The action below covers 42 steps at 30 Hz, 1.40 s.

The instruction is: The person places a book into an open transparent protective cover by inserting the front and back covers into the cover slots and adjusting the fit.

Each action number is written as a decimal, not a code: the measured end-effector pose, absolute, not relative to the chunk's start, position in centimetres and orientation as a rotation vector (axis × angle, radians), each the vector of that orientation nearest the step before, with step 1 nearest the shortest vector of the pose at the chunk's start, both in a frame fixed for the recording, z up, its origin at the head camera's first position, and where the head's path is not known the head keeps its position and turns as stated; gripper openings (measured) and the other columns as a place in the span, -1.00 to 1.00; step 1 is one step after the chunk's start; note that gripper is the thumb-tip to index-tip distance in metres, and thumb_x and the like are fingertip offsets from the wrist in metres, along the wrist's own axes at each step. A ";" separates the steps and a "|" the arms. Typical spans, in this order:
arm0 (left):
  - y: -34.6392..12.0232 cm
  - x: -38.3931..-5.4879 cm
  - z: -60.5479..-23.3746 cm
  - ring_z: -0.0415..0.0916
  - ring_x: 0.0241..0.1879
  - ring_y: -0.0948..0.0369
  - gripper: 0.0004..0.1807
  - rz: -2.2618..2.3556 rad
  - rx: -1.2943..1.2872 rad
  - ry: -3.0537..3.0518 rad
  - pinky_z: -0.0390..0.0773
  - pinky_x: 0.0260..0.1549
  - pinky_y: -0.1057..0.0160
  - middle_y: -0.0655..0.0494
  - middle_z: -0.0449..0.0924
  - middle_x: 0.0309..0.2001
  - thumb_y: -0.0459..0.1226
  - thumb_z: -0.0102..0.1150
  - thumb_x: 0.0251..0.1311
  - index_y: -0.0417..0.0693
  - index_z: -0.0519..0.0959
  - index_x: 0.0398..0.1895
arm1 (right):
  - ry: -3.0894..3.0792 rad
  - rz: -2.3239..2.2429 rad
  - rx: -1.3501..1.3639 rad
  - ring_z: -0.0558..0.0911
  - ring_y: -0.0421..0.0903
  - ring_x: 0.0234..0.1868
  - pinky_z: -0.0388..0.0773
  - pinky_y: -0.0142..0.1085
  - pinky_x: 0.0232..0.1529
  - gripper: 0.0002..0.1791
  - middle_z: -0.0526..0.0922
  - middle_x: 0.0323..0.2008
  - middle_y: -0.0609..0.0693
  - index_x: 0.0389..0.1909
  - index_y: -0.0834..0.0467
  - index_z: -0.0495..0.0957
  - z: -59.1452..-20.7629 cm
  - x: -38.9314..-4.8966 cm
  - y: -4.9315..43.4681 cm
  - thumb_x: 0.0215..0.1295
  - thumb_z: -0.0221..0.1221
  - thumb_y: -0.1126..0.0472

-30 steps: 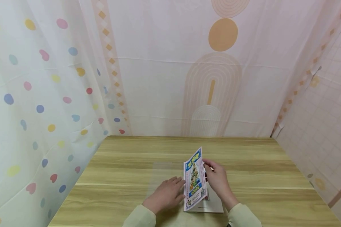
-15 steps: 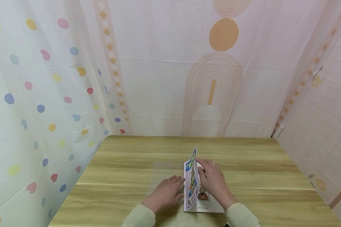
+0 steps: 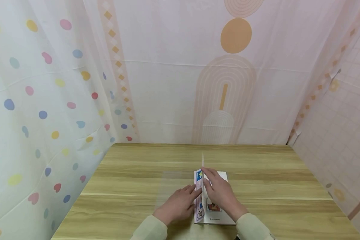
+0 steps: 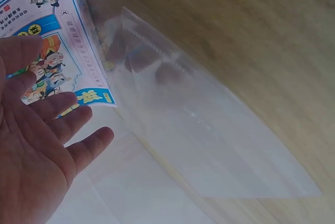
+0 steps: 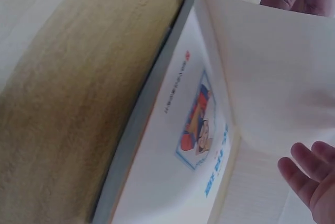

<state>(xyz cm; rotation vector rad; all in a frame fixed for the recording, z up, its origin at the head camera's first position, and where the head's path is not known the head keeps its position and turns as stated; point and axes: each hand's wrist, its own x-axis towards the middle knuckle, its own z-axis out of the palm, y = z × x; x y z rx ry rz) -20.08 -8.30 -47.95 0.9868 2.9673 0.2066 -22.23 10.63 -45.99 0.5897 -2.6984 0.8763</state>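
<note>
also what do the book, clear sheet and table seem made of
Book: likely paper, matte inside; the lifted leaf is thin and curved. Clear sheet: probably glossy plastic; it is see-through with white glints. Table: wood or printed laminate, fairly matte; grain streaks show but don't settle which.

- Passable over the bare wooden tabletop (image 3: 276,186) right of the picture book (image 3: 219,216), and past its far edge as far as the fabric backdrop (image 3: 168,106).
- Blocked straight across the book by the front cover (image 5: 282,77), standing nearly upright along the left side.
- Crowded on the cover's printed side by the left hand (image 3: 178,203), on its inner side by the right hand (image 3: 222,191).
- Overlaid left of the book by a clear plastic sheet (image 4: 209,145).
- Reachable from the near edge: the lower title page.
</note>
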 end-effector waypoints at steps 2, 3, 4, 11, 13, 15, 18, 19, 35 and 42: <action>-8.4 -20.1 -48.0 0.30 0.36 -0.06 -0.41 0.195 0.999 2.968 0.38 0.25 -0.05 -0.11 0.32 0.40 -0.14 0.05 0.39 -0.02 0.31 0.47 | -2.725 0.883 0.613 0.53 0.20 0.20 0.49 0.13 0.11 -0.48 0.41 0.34 0.13 0.45 0.07 0.31 -46.2 -22.3 10.6 0.53 0.00 0.09; -8.4 -20.1 -48.0 0.31 0.35 -0.06 -0.42 0.190 1.008 2.970 0.38 0.25 -0.05 -0.11 0.33 0.39 -0.14 0.04 0.40 -0.05 0.32 0.46 | -2.736 0.890 0.620 0.50 0.20 0.23 0.47 0.14 0.13 -0.46 0.38 0.36 0.13 0.47 0.06 0.28 -46.4 -22.3 10.6 0.54 -0.03 0.05; -8.5 -20.1 -48.1 0.32 0.34 -0.07 -0.42 0.197 1.018 2.973 0.39 0.24 -0.05 -0.13 0.34 0.38 -0.15 0.04 0.40 -0.09 0.32 0.45 | -2.750 0.903 0.627 0.47 0.20 0.26 0.45 0.14 0.15 -0.44 0.35 0.39 0.12 0.49 0.05 0.26 -46.5 -22.4 10.6 0.55 -0.05 0.00; -8.9 -20.2 -48.2 0.38 0.28 0.02 -0.49 0.248 1.090 3.000 0.47 0.17 0.04 -0.05 0.42 0.30 -0.21 0.13 0.29 -0.08 0.47 0.31 | -2.806 1.022 0.653 0.28 0.25 0.40 0.34 0.24 0.21 -0.29 0.12 0.51 0.15 0.53 -0.01 0.18 -47.3 -22.8 10.3 0.49 -0.09 -0.25; -9.0 -20.2 -48.3 0.39 0.27 0.02 -0.52 0.254 1.093 3.000 0.47 0.17 0.06 -0.05 0.43 0.29 -0.21 0.16 0.26 -0.07 0.51 0.26 | -2.814 1.030 0.660 0.25 0.28 0.41 0.32 0.29 0.20 -0.27 0.10 0.52 0.17 0.53 -0.01 0.18 -47.5 -23.0 10.1 0.46 -0.06 -0.27; -9.2 -20.2 -48.5 0.39 0.28 -0.01 -0.49 0.242 1.073 2.999 0.46 0.18 0.04 -0.09 0.42 0.30 -0.21 0.18 0.24 -0.08 0.51 0.28 | -2.830 1.017 0.667 0.23 0.29 0.42 0.31 0.32 0.19 -0.26 0.08 0.52 0.19 0.52 -0.01 0.19 -47.7 -23.2 10.0 0.44 -0.03 -0.27; -9.6 -20.1 -48.7 0.38 0.29 -0.07 -0.46 0.229 1.003 3.002 0.45 0.19 -0.03 -0.16 0.41 0.31 -0.22 0.18 0.23 -0.12 0.48 0.31 | -2.850 0.991 0.682 0.20 0.27 0.44 0.30 0.30 0.21 -0.25 0.08 0.51 0.22 0.52 -0.01 0.21 -48.0 -23.4 9.8 0.42 0.01 -0.28; -9.7 -20.1 -48.8 0.37 0.30 -0.09 -0.44 0.223 0.974 3.004 0.44 0.19 -0.07 -0.18 0.41 0.32 -0.20 0.18 0.24 -0.13 0.46 0.32 | -2.850 0.983 0.696 0.19 0.27 0.44 0.30 0.29 0.22 -0.25 0.09 0.51 0.24 0.51 0.00 0.22 -48.1 -23.4 9.8 0.41 0.03 -0.27; -11.4 -20.0 -48.9 0.27 0.30 -0.31 -0.34 0.337 0.511 3.093 0.30 0.23 -0.26 -0.46 0.29 0.31 -0.08 0.20 0.29 -0.40 0.40 0.29 | -2.847 0.784 0.809 0.20 0.25 0.45 0.23 0.11 0.36 -0.19 0.19 0.46 0.25 0.41 0.22 0.32 -49.3 -23.5 8.9 0.33 0.15 -0.23; -11.6 -19.8 -48.8 0.23 0.32 -0.33 -0.32 0.389 0.399 3.079 0.27 0.18 -0.38 -0.46 0.27 0.32 -0.06 0.20 0.30 -0.41 0.39 0.29 | -2.887 0.815 0.847 0.10 0.24 0.49 0.15 0.11 0.40 -0.17 0.13 0.49 0.24 0.42 0.23 0.32 -49.9 -23.5 8.7 0.35 0.12 -0.27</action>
